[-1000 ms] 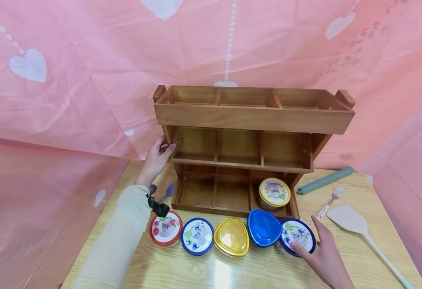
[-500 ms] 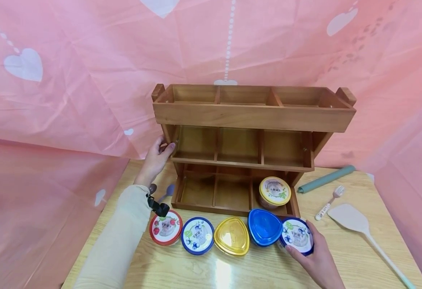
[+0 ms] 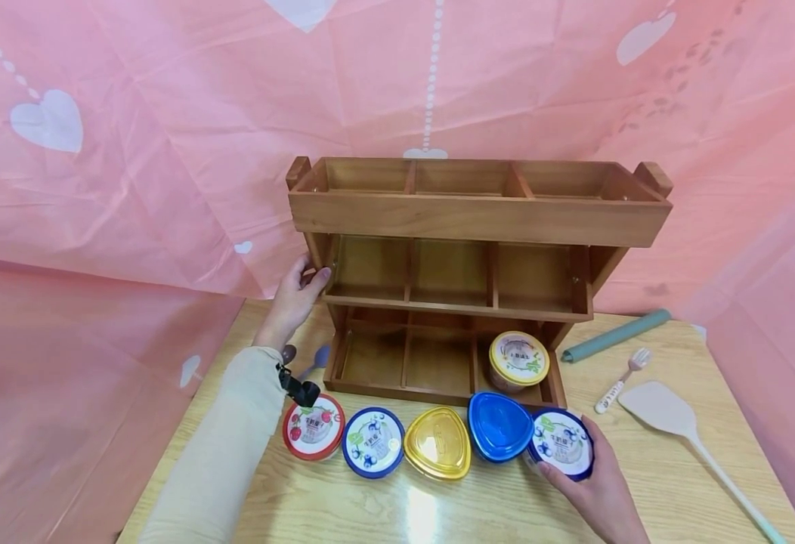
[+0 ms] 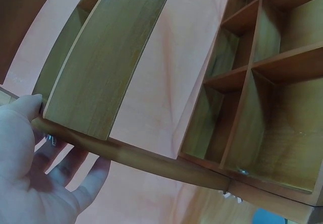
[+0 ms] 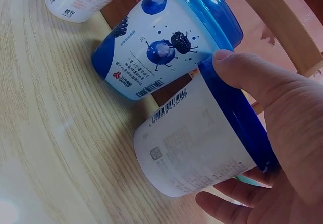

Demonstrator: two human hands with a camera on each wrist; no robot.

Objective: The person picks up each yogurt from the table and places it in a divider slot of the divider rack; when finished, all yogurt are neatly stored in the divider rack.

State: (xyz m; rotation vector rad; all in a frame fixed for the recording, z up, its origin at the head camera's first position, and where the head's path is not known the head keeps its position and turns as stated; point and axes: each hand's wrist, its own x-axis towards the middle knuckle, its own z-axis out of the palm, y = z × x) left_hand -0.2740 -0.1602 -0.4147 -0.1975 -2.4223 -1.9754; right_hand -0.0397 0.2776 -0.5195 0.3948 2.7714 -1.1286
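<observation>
My left hand (image 3: 295, 298) grips the left side of a three-tier wooden shelf (image 3: 479, 217) at its middle tier. In the left wrist view the thumb lies on the tier's edge, with the fingers (image 4: 94, 179) round the side post. At the row's right end, my right hand (image 3: 601, 483) holds a white yogurt cup with a dark blue lid (image 3: 562, 444). The right wrist view shows the thumb on the lid's rim and fingers round the far side of this cup (image 5: 186, 143). Beside it stands a cup with a bright blue three-cornered lid (image 3: 499, 427).
Left along the row are a yellow-lidded cup (image 3: 437, 443), another blue-lidded cup (image 3: 373, 443) and a red-lidded cup (image 3: 313, 427). A yellow-rimmed cup (image 3: 519, 359) sits in the bottom tier's right compartment. Rightward lie a green roll (image 3: 617, 335), a fork (image 3: 623, 380) and a spatula (image 3: 659, 408).
My right hand has moved a little left and closed round the blue-lidded cup, which it only touched before. The left hand keeps its place on the shelf.
</observation>
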